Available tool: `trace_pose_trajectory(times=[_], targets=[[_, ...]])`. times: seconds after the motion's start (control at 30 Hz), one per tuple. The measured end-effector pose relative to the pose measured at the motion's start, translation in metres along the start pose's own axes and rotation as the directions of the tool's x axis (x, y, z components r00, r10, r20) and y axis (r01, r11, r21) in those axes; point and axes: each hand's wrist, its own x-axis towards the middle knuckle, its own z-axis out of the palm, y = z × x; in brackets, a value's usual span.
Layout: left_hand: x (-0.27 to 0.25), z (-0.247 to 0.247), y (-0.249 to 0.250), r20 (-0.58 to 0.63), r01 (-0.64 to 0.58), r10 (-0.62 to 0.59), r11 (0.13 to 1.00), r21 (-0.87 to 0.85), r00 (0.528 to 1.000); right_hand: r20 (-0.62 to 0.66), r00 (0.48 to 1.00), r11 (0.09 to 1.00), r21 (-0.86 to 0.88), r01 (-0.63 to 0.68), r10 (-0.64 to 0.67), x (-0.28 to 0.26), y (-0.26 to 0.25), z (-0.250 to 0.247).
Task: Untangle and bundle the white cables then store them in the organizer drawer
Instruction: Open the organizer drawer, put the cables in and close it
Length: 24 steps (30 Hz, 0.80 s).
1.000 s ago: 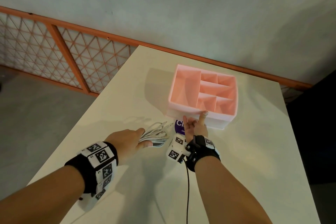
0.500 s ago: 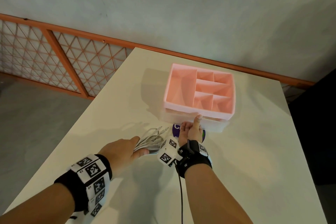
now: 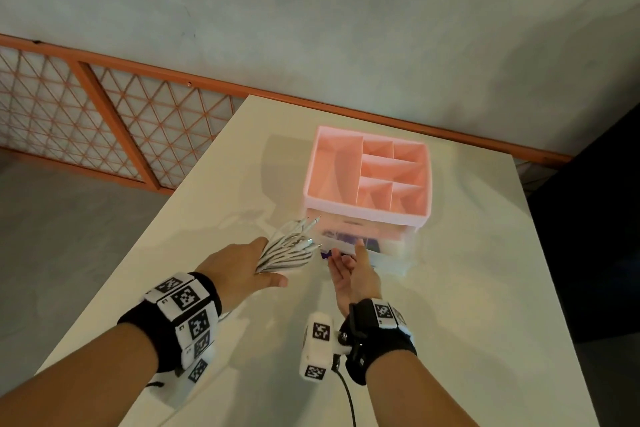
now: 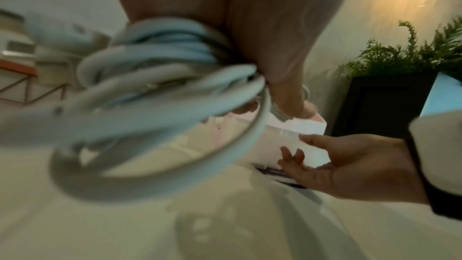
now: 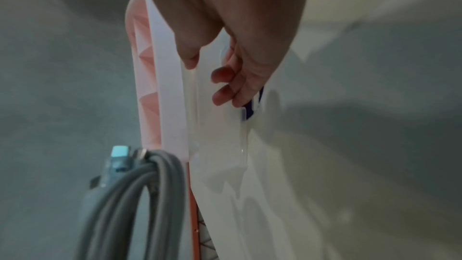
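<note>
White cables (image 3: 292, 246), gathered into a looped bundle, sit gripped in the left hand (image 3: 239, 267), held just above a cream table (image 3: 485, 288) and just beside the organizer (image 3: 370, 177), seemingly ready to go in once the drawer is out. Behind the table runs a grey wall (image 3: 311, 10) with an orange rail (image 3: 138, 62) and lattice panel (image 3: 45, 107); the left wrist view also catches a fern-like plant (image 4: 410, 52) in a dark planter.

On the table stands the organizer, its pink top tray split into open compartments, with a clear drawer (image 3: 367, 239) below it that looks partly pulled forward. Something purple shows through the drawer; what it is cannot be told.

Palm up, the right hand (image 3: 353, 270) reaches for the drawer front with fingers (image 5: 225, 90) loosely spread and slightly bent at the drawer's lower edge, holding nothing; it appears placed to draw the drawer open while the other hand keeps the coils from springing loose. Connector tips (image 3: 313, 220) fan out from the bundle toward the drawer's left end.
</note>
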Motion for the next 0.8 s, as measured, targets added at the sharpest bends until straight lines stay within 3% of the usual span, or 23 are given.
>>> trace_pose_trajectory(times=[0.13,0.2,0.23,0.27,0.3,0.33,0.37,0.4,0.43,0.5,0.63,0.7,0.8], targets=[[0.010,-0.005,0.016,-0.007,-0.066,0.067,0.995,0.081,0.998,-0.028,0.999,0.964,-0.261,-0.048,0.042,-0.030,-0.014,-0.008],[0.018,-0.009,0.028,0.024,-0.090,0.088,0.988,0.122,0.996,0.045,0.986,0.828,-0.536,0.161,-0.163,-0.043,-0.024,-0.013],[0.023,-0.011,0.035,0.046,-0.107,0.101,0.983,0.148,0.994,0.190,0.929,0.641,-0.678,0.359,-0.319,-0.050,-0.031,-0.016],[0.028,-0.012,0.042,0.066,-0.130,0.120,0.975,0.181,0.991,0.400,0.818,0.366,-0.749,0.552,-0.414,-0.059,-0.039,-0.017],[0.033,-0.013,0.050,0.080,-0.162,0.147,0.961,0.225,0.986,0.607,0.681,0.033,-0.736,0.676,-0.409,-0.063,-0.048,-0.018],[0.038,-0.014,0.059,0.092,-0.200,0.181,0.940,0.275,0.979,0.763,0.563,-0.277,-0.642,0.715,-0.318,-0.065,-0.058,-0.017],[0.042,-0.014,0.068,0.100,-0.244,0.223,0.916,0.318,0.970,0.846,0.496,-0.506,-0.521,0.687,-0.197,-0.063,-0.069,-0.014],[0.047,-0.013,0.077,0.103,-0.288,0.268,0.894,0.343,0.958,0.866,0.492,-0.645,-0.429,0.633,-0.094,-0.060,-0.079,-0.009],[0.051,-0.012,0.086,0.100,-0.329,0.314,0.878,0.348,0.944,0.848,0.528,-0.713,-0.389,0.584,-0.030,-0.054,-0.087,-0.006],[0.058,-0.010,0.099,0.084,-0.372,0.364,0.872,0.318,0.927,0.793,0.610,-0.726,-0.420,0.544,-0.001,-0.043,-0.102,0.001],[0.072,-0.007,0.108,0.037,-0.347,0.352,0.890,0.296,0.935,0.765,0.644,-0.723,-0.447,0.527,-0.004,-0.035,-0.119,0.004],[0.078,-0.006,0.107,-0.021,-0.324,0.352,0.880,0.347,0.936,0.743,0.669,-0.684,-0.490,0.541,-0.003,-0.030,-0.124,0.002],[0.082,-0.003,0.100,-0.054,-0.214,0.257,0.889,0.405,0.965,0.699,0.715,-0.607,-0.574,0.549,-0.015,-0.019,-0.125,-0.004]])
